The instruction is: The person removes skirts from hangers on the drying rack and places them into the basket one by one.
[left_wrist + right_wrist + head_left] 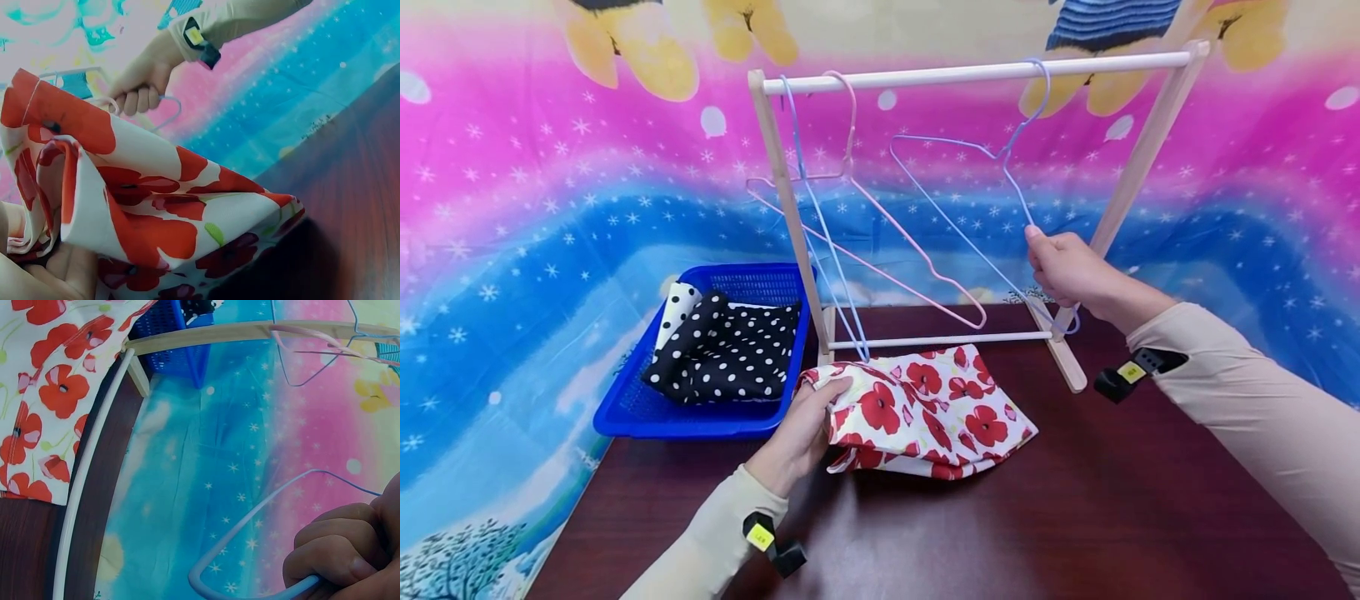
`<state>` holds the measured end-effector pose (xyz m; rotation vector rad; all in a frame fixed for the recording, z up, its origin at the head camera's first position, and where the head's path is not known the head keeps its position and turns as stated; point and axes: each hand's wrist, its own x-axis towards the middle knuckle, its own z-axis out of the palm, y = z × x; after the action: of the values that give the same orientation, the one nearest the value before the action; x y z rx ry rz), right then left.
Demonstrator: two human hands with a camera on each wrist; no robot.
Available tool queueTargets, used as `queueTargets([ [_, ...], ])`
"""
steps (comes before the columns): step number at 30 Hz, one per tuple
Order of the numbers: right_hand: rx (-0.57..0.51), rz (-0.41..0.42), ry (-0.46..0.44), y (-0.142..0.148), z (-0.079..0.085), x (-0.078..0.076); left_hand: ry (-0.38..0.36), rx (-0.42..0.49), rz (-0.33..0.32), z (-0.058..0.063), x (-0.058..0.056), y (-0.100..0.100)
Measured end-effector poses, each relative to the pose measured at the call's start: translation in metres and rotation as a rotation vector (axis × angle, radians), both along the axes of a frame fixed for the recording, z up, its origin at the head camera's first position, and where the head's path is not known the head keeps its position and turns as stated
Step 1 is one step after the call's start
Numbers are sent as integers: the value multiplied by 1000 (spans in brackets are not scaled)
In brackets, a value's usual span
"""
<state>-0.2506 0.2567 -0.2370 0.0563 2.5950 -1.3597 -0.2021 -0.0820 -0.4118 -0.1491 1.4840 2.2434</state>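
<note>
A white cloth garment with red poppies (925, 408) hangs from my left hand (805, 425), which grips its left end low over the table. Folded layers show in the left wrist view, but its kind is unclear. My right hand (1071, 267) holds the right side of a pale blue hanger (1004, 153), whose hook sits over the rack's top rail (925, 75). In the right wrist view, curled fingers (328, 559) close round the hanger's wire. The hanger and the garment are apart.
A pink hanger (917, 237) and another blue hanger (801, 171) hang at the rack's left end. Beside the rack's left post (786, 200) stands a blue basket (692, 429) holding black and white polka-dot cloth (730, 350). The dark table (1000, 533) lies beneath.
</note>
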Motion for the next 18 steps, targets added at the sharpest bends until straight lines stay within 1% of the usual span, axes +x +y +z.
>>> queueTargets([
  [7, 8, 3, 0, 0, 0, -1, 40, 52, -11, 22, 4, -2],
  [13, 7, 4, -6, 1, -1, -2, 42, 41, 4, 41, 7, -8],
  [18, -9, 1, -10, 0, -1, -1, 74, 62, 16, 55, 7, -14],
])
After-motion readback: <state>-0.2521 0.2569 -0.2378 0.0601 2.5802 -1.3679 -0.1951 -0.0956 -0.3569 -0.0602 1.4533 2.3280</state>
